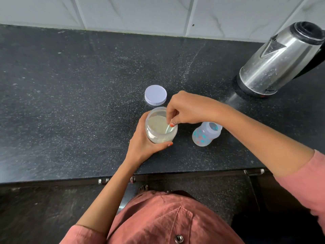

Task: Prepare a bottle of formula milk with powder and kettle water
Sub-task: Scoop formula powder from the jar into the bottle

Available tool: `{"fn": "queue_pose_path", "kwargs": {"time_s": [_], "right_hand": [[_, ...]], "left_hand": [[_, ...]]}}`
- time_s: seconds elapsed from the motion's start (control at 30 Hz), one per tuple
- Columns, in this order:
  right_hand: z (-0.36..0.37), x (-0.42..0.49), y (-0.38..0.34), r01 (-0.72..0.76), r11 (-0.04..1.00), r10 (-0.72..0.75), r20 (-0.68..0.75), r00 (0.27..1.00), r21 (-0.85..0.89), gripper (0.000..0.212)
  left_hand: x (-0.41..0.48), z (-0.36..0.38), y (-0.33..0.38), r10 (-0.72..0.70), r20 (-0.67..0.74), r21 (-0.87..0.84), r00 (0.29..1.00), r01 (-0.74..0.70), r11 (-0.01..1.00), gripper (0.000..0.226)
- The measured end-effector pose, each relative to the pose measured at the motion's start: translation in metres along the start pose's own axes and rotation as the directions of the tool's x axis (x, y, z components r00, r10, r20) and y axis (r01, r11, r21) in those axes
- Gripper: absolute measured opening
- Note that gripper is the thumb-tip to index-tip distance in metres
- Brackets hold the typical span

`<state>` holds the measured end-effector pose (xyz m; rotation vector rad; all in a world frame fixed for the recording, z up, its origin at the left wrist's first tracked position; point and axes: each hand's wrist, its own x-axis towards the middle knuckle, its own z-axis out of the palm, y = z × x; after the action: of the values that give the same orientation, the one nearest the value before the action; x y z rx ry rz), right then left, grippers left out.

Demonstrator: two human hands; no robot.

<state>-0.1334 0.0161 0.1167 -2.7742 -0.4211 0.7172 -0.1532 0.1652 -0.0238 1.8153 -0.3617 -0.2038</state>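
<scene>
L hand (146,143) gripped the clear round plastic jar of pale powder (161,126) near the front edge of the black speckled countertop (70,103). R hand (186,110) pinched a pale green plastic scoop (168,128), its tip inside the jar. The uncapped translucent baby bottle w/ blue and orange prints (205,133) stood just right of the jar. The steel kettle (279,62) sat at the back-right corner.

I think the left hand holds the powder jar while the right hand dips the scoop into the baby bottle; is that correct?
Not quite: in the head view the right hand dips the scoop into the powder jar itself, which the left hand holds. The baby bottle stands apart, to the jar's right.
</scene>
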Motion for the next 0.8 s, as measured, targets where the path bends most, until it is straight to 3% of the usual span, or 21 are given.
{"fn": "queue_pose_path", "kwargs": {"time_s": [0.43, 0.67, 0.8], "right_hand": [[0.017, -0.001, -0.012, -0.089, 0.894, 0.156, -0.12, 0.98, 0.439, 0.011], [0.009, -0.008, -0.006, -0.035, 0.926, 0.075, -0.094, 0.993, 0.377, 0.009], [0.012, -0.006, -0.008, -0.049, 0.892, 0.115, -0.121, 0.986, 0.45, 0.007]], "left_hand": [[-0.001, -0.001, 0.002, 0.003, 0.004, -0.009, 1.0, -0.003, 1.0, 0.087], [-0.001, -0.001, 0.002, 0.0, 0.002, -0.021, 1.0, 0.0, 1.0, 0.086], [-0.001, -0.001, 0.004, 0.0, 0.001, -0.026, 1.0, 0.0, 1.0, 0.085]]}}
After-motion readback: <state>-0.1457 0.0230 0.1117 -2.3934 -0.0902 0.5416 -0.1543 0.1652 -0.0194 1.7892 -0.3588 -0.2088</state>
